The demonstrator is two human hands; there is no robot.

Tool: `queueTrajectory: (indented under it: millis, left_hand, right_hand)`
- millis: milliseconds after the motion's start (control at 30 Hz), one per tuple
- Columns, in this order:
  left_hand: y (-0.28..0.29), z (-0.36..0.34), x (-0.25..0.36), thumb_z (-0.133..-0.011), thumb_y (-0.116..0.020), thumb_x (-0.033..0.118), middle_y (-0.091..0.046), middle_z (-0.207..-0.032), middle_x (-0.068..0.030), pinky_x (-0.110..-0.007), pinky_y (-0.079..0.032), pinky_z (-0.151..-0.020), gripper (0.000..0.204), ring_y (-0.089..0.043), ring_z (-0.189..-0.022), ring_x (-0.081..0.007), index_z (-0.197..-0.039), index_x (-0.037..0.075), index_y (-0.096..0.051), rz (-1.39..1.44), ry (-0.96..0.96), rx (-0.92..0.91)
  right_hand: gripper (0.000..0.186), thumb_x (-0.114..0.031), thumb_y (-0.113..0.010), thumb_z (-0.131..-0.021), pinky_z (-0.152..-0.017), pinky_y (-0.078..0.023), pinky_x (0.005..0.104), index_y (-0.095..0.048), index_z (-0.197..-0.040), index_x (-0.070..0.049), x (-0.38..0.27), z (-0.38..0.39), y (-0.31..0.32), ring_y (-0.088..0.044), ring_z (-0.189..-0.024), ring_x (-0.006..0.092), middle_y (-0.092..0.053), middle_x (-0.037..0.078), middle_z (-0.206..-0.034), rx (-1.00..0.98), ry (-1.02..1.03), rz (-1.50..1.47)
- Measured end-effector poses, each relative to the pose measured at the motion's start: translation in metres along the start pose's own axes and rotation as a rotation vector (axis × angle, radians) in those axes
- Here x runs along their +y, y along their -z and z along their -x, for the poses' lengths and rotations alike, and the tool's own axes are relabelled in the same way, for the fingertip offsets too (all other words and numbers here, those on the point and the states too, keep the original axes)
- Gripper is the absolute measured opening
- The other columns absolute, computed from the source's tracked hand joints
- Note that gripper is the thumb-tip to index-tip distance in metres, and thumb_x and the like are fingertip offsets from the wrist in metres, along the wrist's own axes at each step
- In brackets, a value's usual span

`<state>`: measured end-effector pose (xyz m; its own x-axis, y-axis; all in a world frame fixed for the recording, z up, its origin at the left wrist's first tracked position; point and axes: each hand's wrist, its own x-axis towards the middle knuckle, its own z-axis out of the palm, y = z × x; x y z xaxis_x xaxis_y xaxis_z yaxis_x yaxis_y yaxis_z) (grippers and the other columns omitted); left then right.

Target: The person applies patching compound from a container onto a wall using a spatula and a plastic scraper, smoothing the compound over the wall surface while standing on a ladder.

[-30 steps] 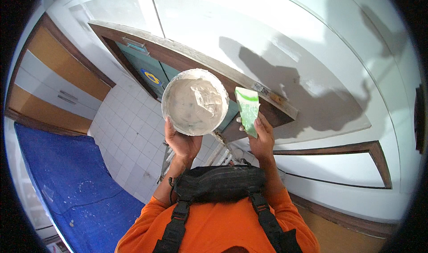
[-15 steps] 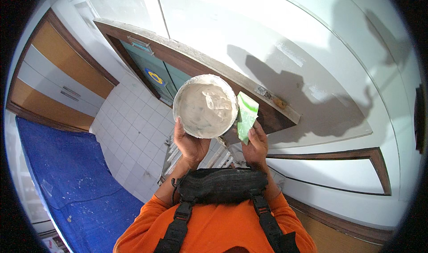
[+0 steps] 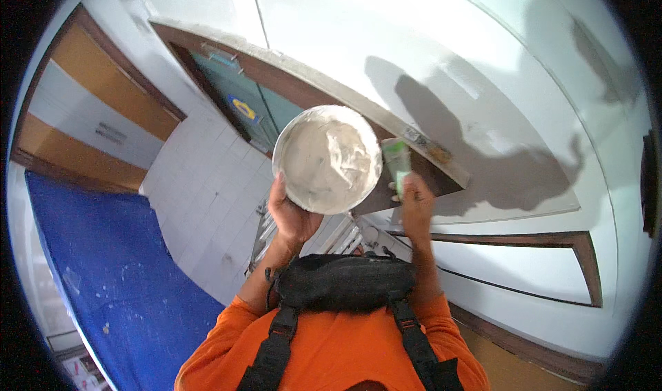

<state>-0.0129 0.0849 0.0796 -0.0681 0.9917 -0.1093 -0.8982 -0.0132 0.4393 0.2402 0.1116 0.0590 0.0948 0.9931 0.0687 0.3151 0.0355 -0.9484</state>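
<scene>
My left hand [image 3: 293, 216] is closed on the side of a round white tub [image 3: 314, 160] of pale beige, creamy paste, with smeared lumps on its right half. My right hand [image 3: 415, 205], slightly blurred, grips a flat green-and-white slab [image 3: 396, 155], some kind of spreader, just to the right of the tub. Both hands are held above a black pouch [image 3: 345, 281] strapped across my chest.
A metal ladder [image 3: 269, 236] stands below me over a white tiled floor [image 3: 193, 212]. A white wall [image 3: 331, 25] is ahead, with a brown-framed doorway [image 3: 234, 101]. A blue sheet [image 3: 110, 267] lies at lower left, striped cabinet doors [image 3: 117, 74] behind it.
The tub in my left hand has shifted rightward. My right hand with the slab first moved left and down, then swung back out to the right and up, and now shows motion blur.
</scene>
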Motion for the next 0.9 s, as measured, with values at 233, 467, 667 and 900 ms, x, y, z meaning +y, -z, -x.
queueTrajectory:
  millis: [233,467,667,900]
  left_hand:
    - [0.010,0.000,0.001,-0.104,-0.052,0.056,-0.043,-0.161,-0.0202,-0.058,-0.034,-0.122,0.080,-0.044,-0.147,-0.0378,-0.161,0.004,-0.033,-0.020,0.078,-0.030]
    - [0.021,0.000,-0.006,-0.104,-0.051,0.056,-0.045,-0.160,-0.0196,-0.059,-0.035,-0.122,0.079,-0.046,-0.146,-0.0391,-0.161,0.004,-0.034,-0.132,0.165,-0.037]
    - [0.019,-0.001,-0.003,-0.103,-0.055,0.055,-0.044,-0.161,-0.0194,-0.059,-0.035,-0.122,0.081,-0.045,-0.147,-0.0386,-0.161,0.004,-0.033,-0.086,0.252,-0.011]
    - [0.009,-0.009,0.010,-0.107,-0.045,0.056,-0.046,-0.160,-0.0196,-0.061,-0.040,-0.119,0.075,-0.049,-0.145,-0.0392,-0.161,0.005,-0.036,-0.177,0.339,-0.028]
  right_hand:
    - [0.030,-0.014,-0.059,-0.103,-0.066,-0.057,0.0311,-0.060,-0.130,-0.001,-0.094,0.027,0.044,-0.070,-0.086,0.0147,-0.073,0.013,-0.104,-0.257,0.015,-0.117]
    - [0.026,-0.010,-0.076,-0.092,-0.069,-0.055,0.0303,-0.067,-0.115,-0.001,-0.108,0.019,0.021,-0.072,-0.083,0.0117,-0.075,0.011,-0.095,-0.403,0.097,0.100]
    - [0.015,-0.012,-0.084,-0.087,-0.062,-0.051,0.0256,-0.076,-0.097,-0.003,-0.120,-0.012,0.071,-0.066,-0.071,0.0077,-0.073,0.005,-0.079,-0.192,0.110,0.152]
    - [0.022,-0.015,-0.083,-0.089,-0.064,-0.049,0.0242,-0.078,-0.104,0.001,-0.132,-0.032,0.105,-0.063,-0.074,0.0066,-0.074,0.003,-0.082,-0.203,0.149,0.259]
